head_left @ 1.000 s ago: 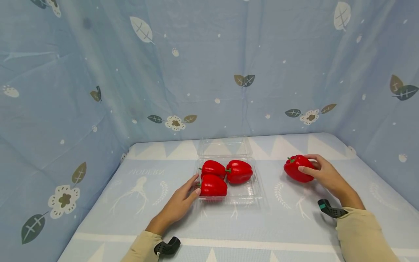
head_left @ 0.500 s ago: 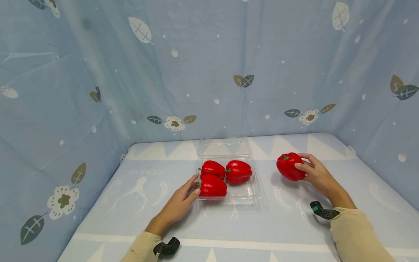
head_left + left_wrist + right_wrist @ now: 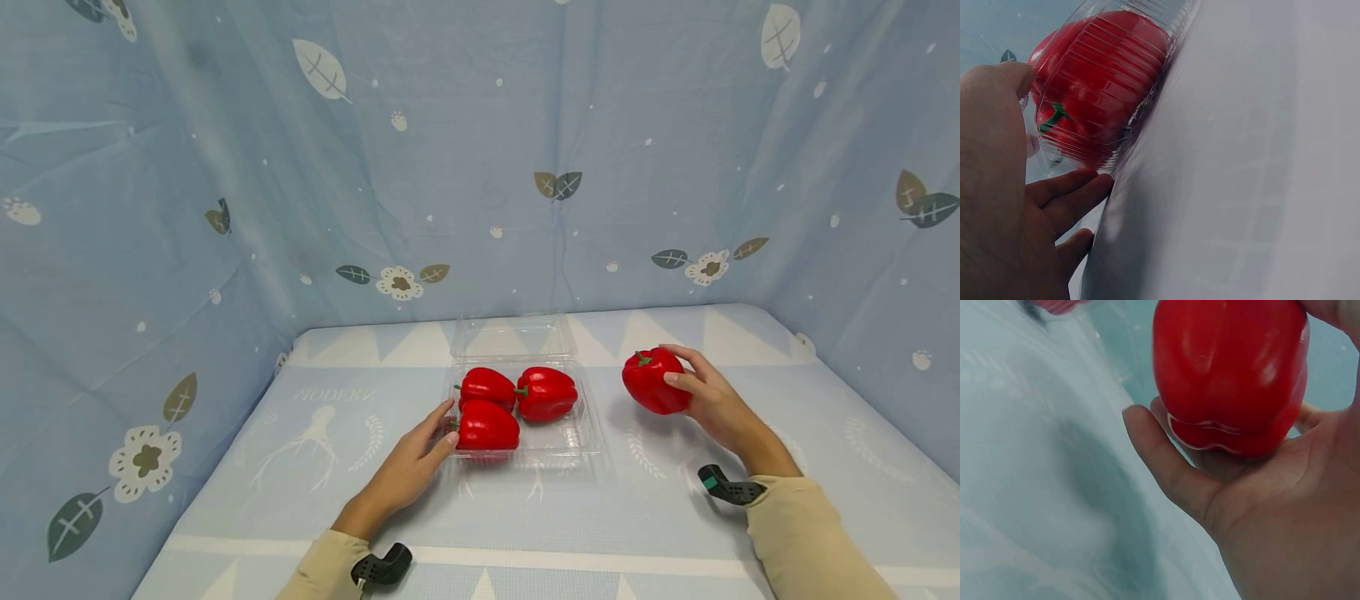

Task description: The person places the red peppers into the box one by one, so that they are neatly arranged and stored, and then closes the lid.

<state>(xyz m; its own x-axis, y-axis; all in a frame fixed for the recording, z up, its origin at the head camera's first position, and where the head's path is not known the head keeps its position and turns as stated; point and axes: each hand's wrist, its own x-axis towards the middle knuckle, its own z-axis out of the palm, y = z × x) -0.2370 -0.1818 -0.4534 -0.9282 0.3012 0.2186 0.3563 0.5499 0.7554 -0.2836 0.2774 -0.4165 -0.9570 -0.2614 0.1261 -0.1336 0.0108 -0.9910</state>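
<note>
Left hand [image 3: 408,467] at the box's left side: fingers loosely extended, touching the wall, thumb by the near corner; not gripping a pepper. Box [image 3: 555,435]: clear plastic, lid [image 3: 516,337] folded back, away from the person. Three in it, all lying on their sides, stems left: far-left pepper [image 3: 487,386], near-left pepper [image 3: 489,427] right in front of it, far-right pepper [image 3: 547,396] with stem end against the far-left one. Near-right corner bare. Right of the box, well apart from its wall: loose pepper [image 3: 651,383], looks off the table [image 3: 480,517], shadow below. Long axis tilted, stem end up and a bit left, base toward the palm. Right hand [image 3: 716,408] holds it from the right, thumb and fingers round it; far nearer than the left. Box lies left of this hand.
</note>
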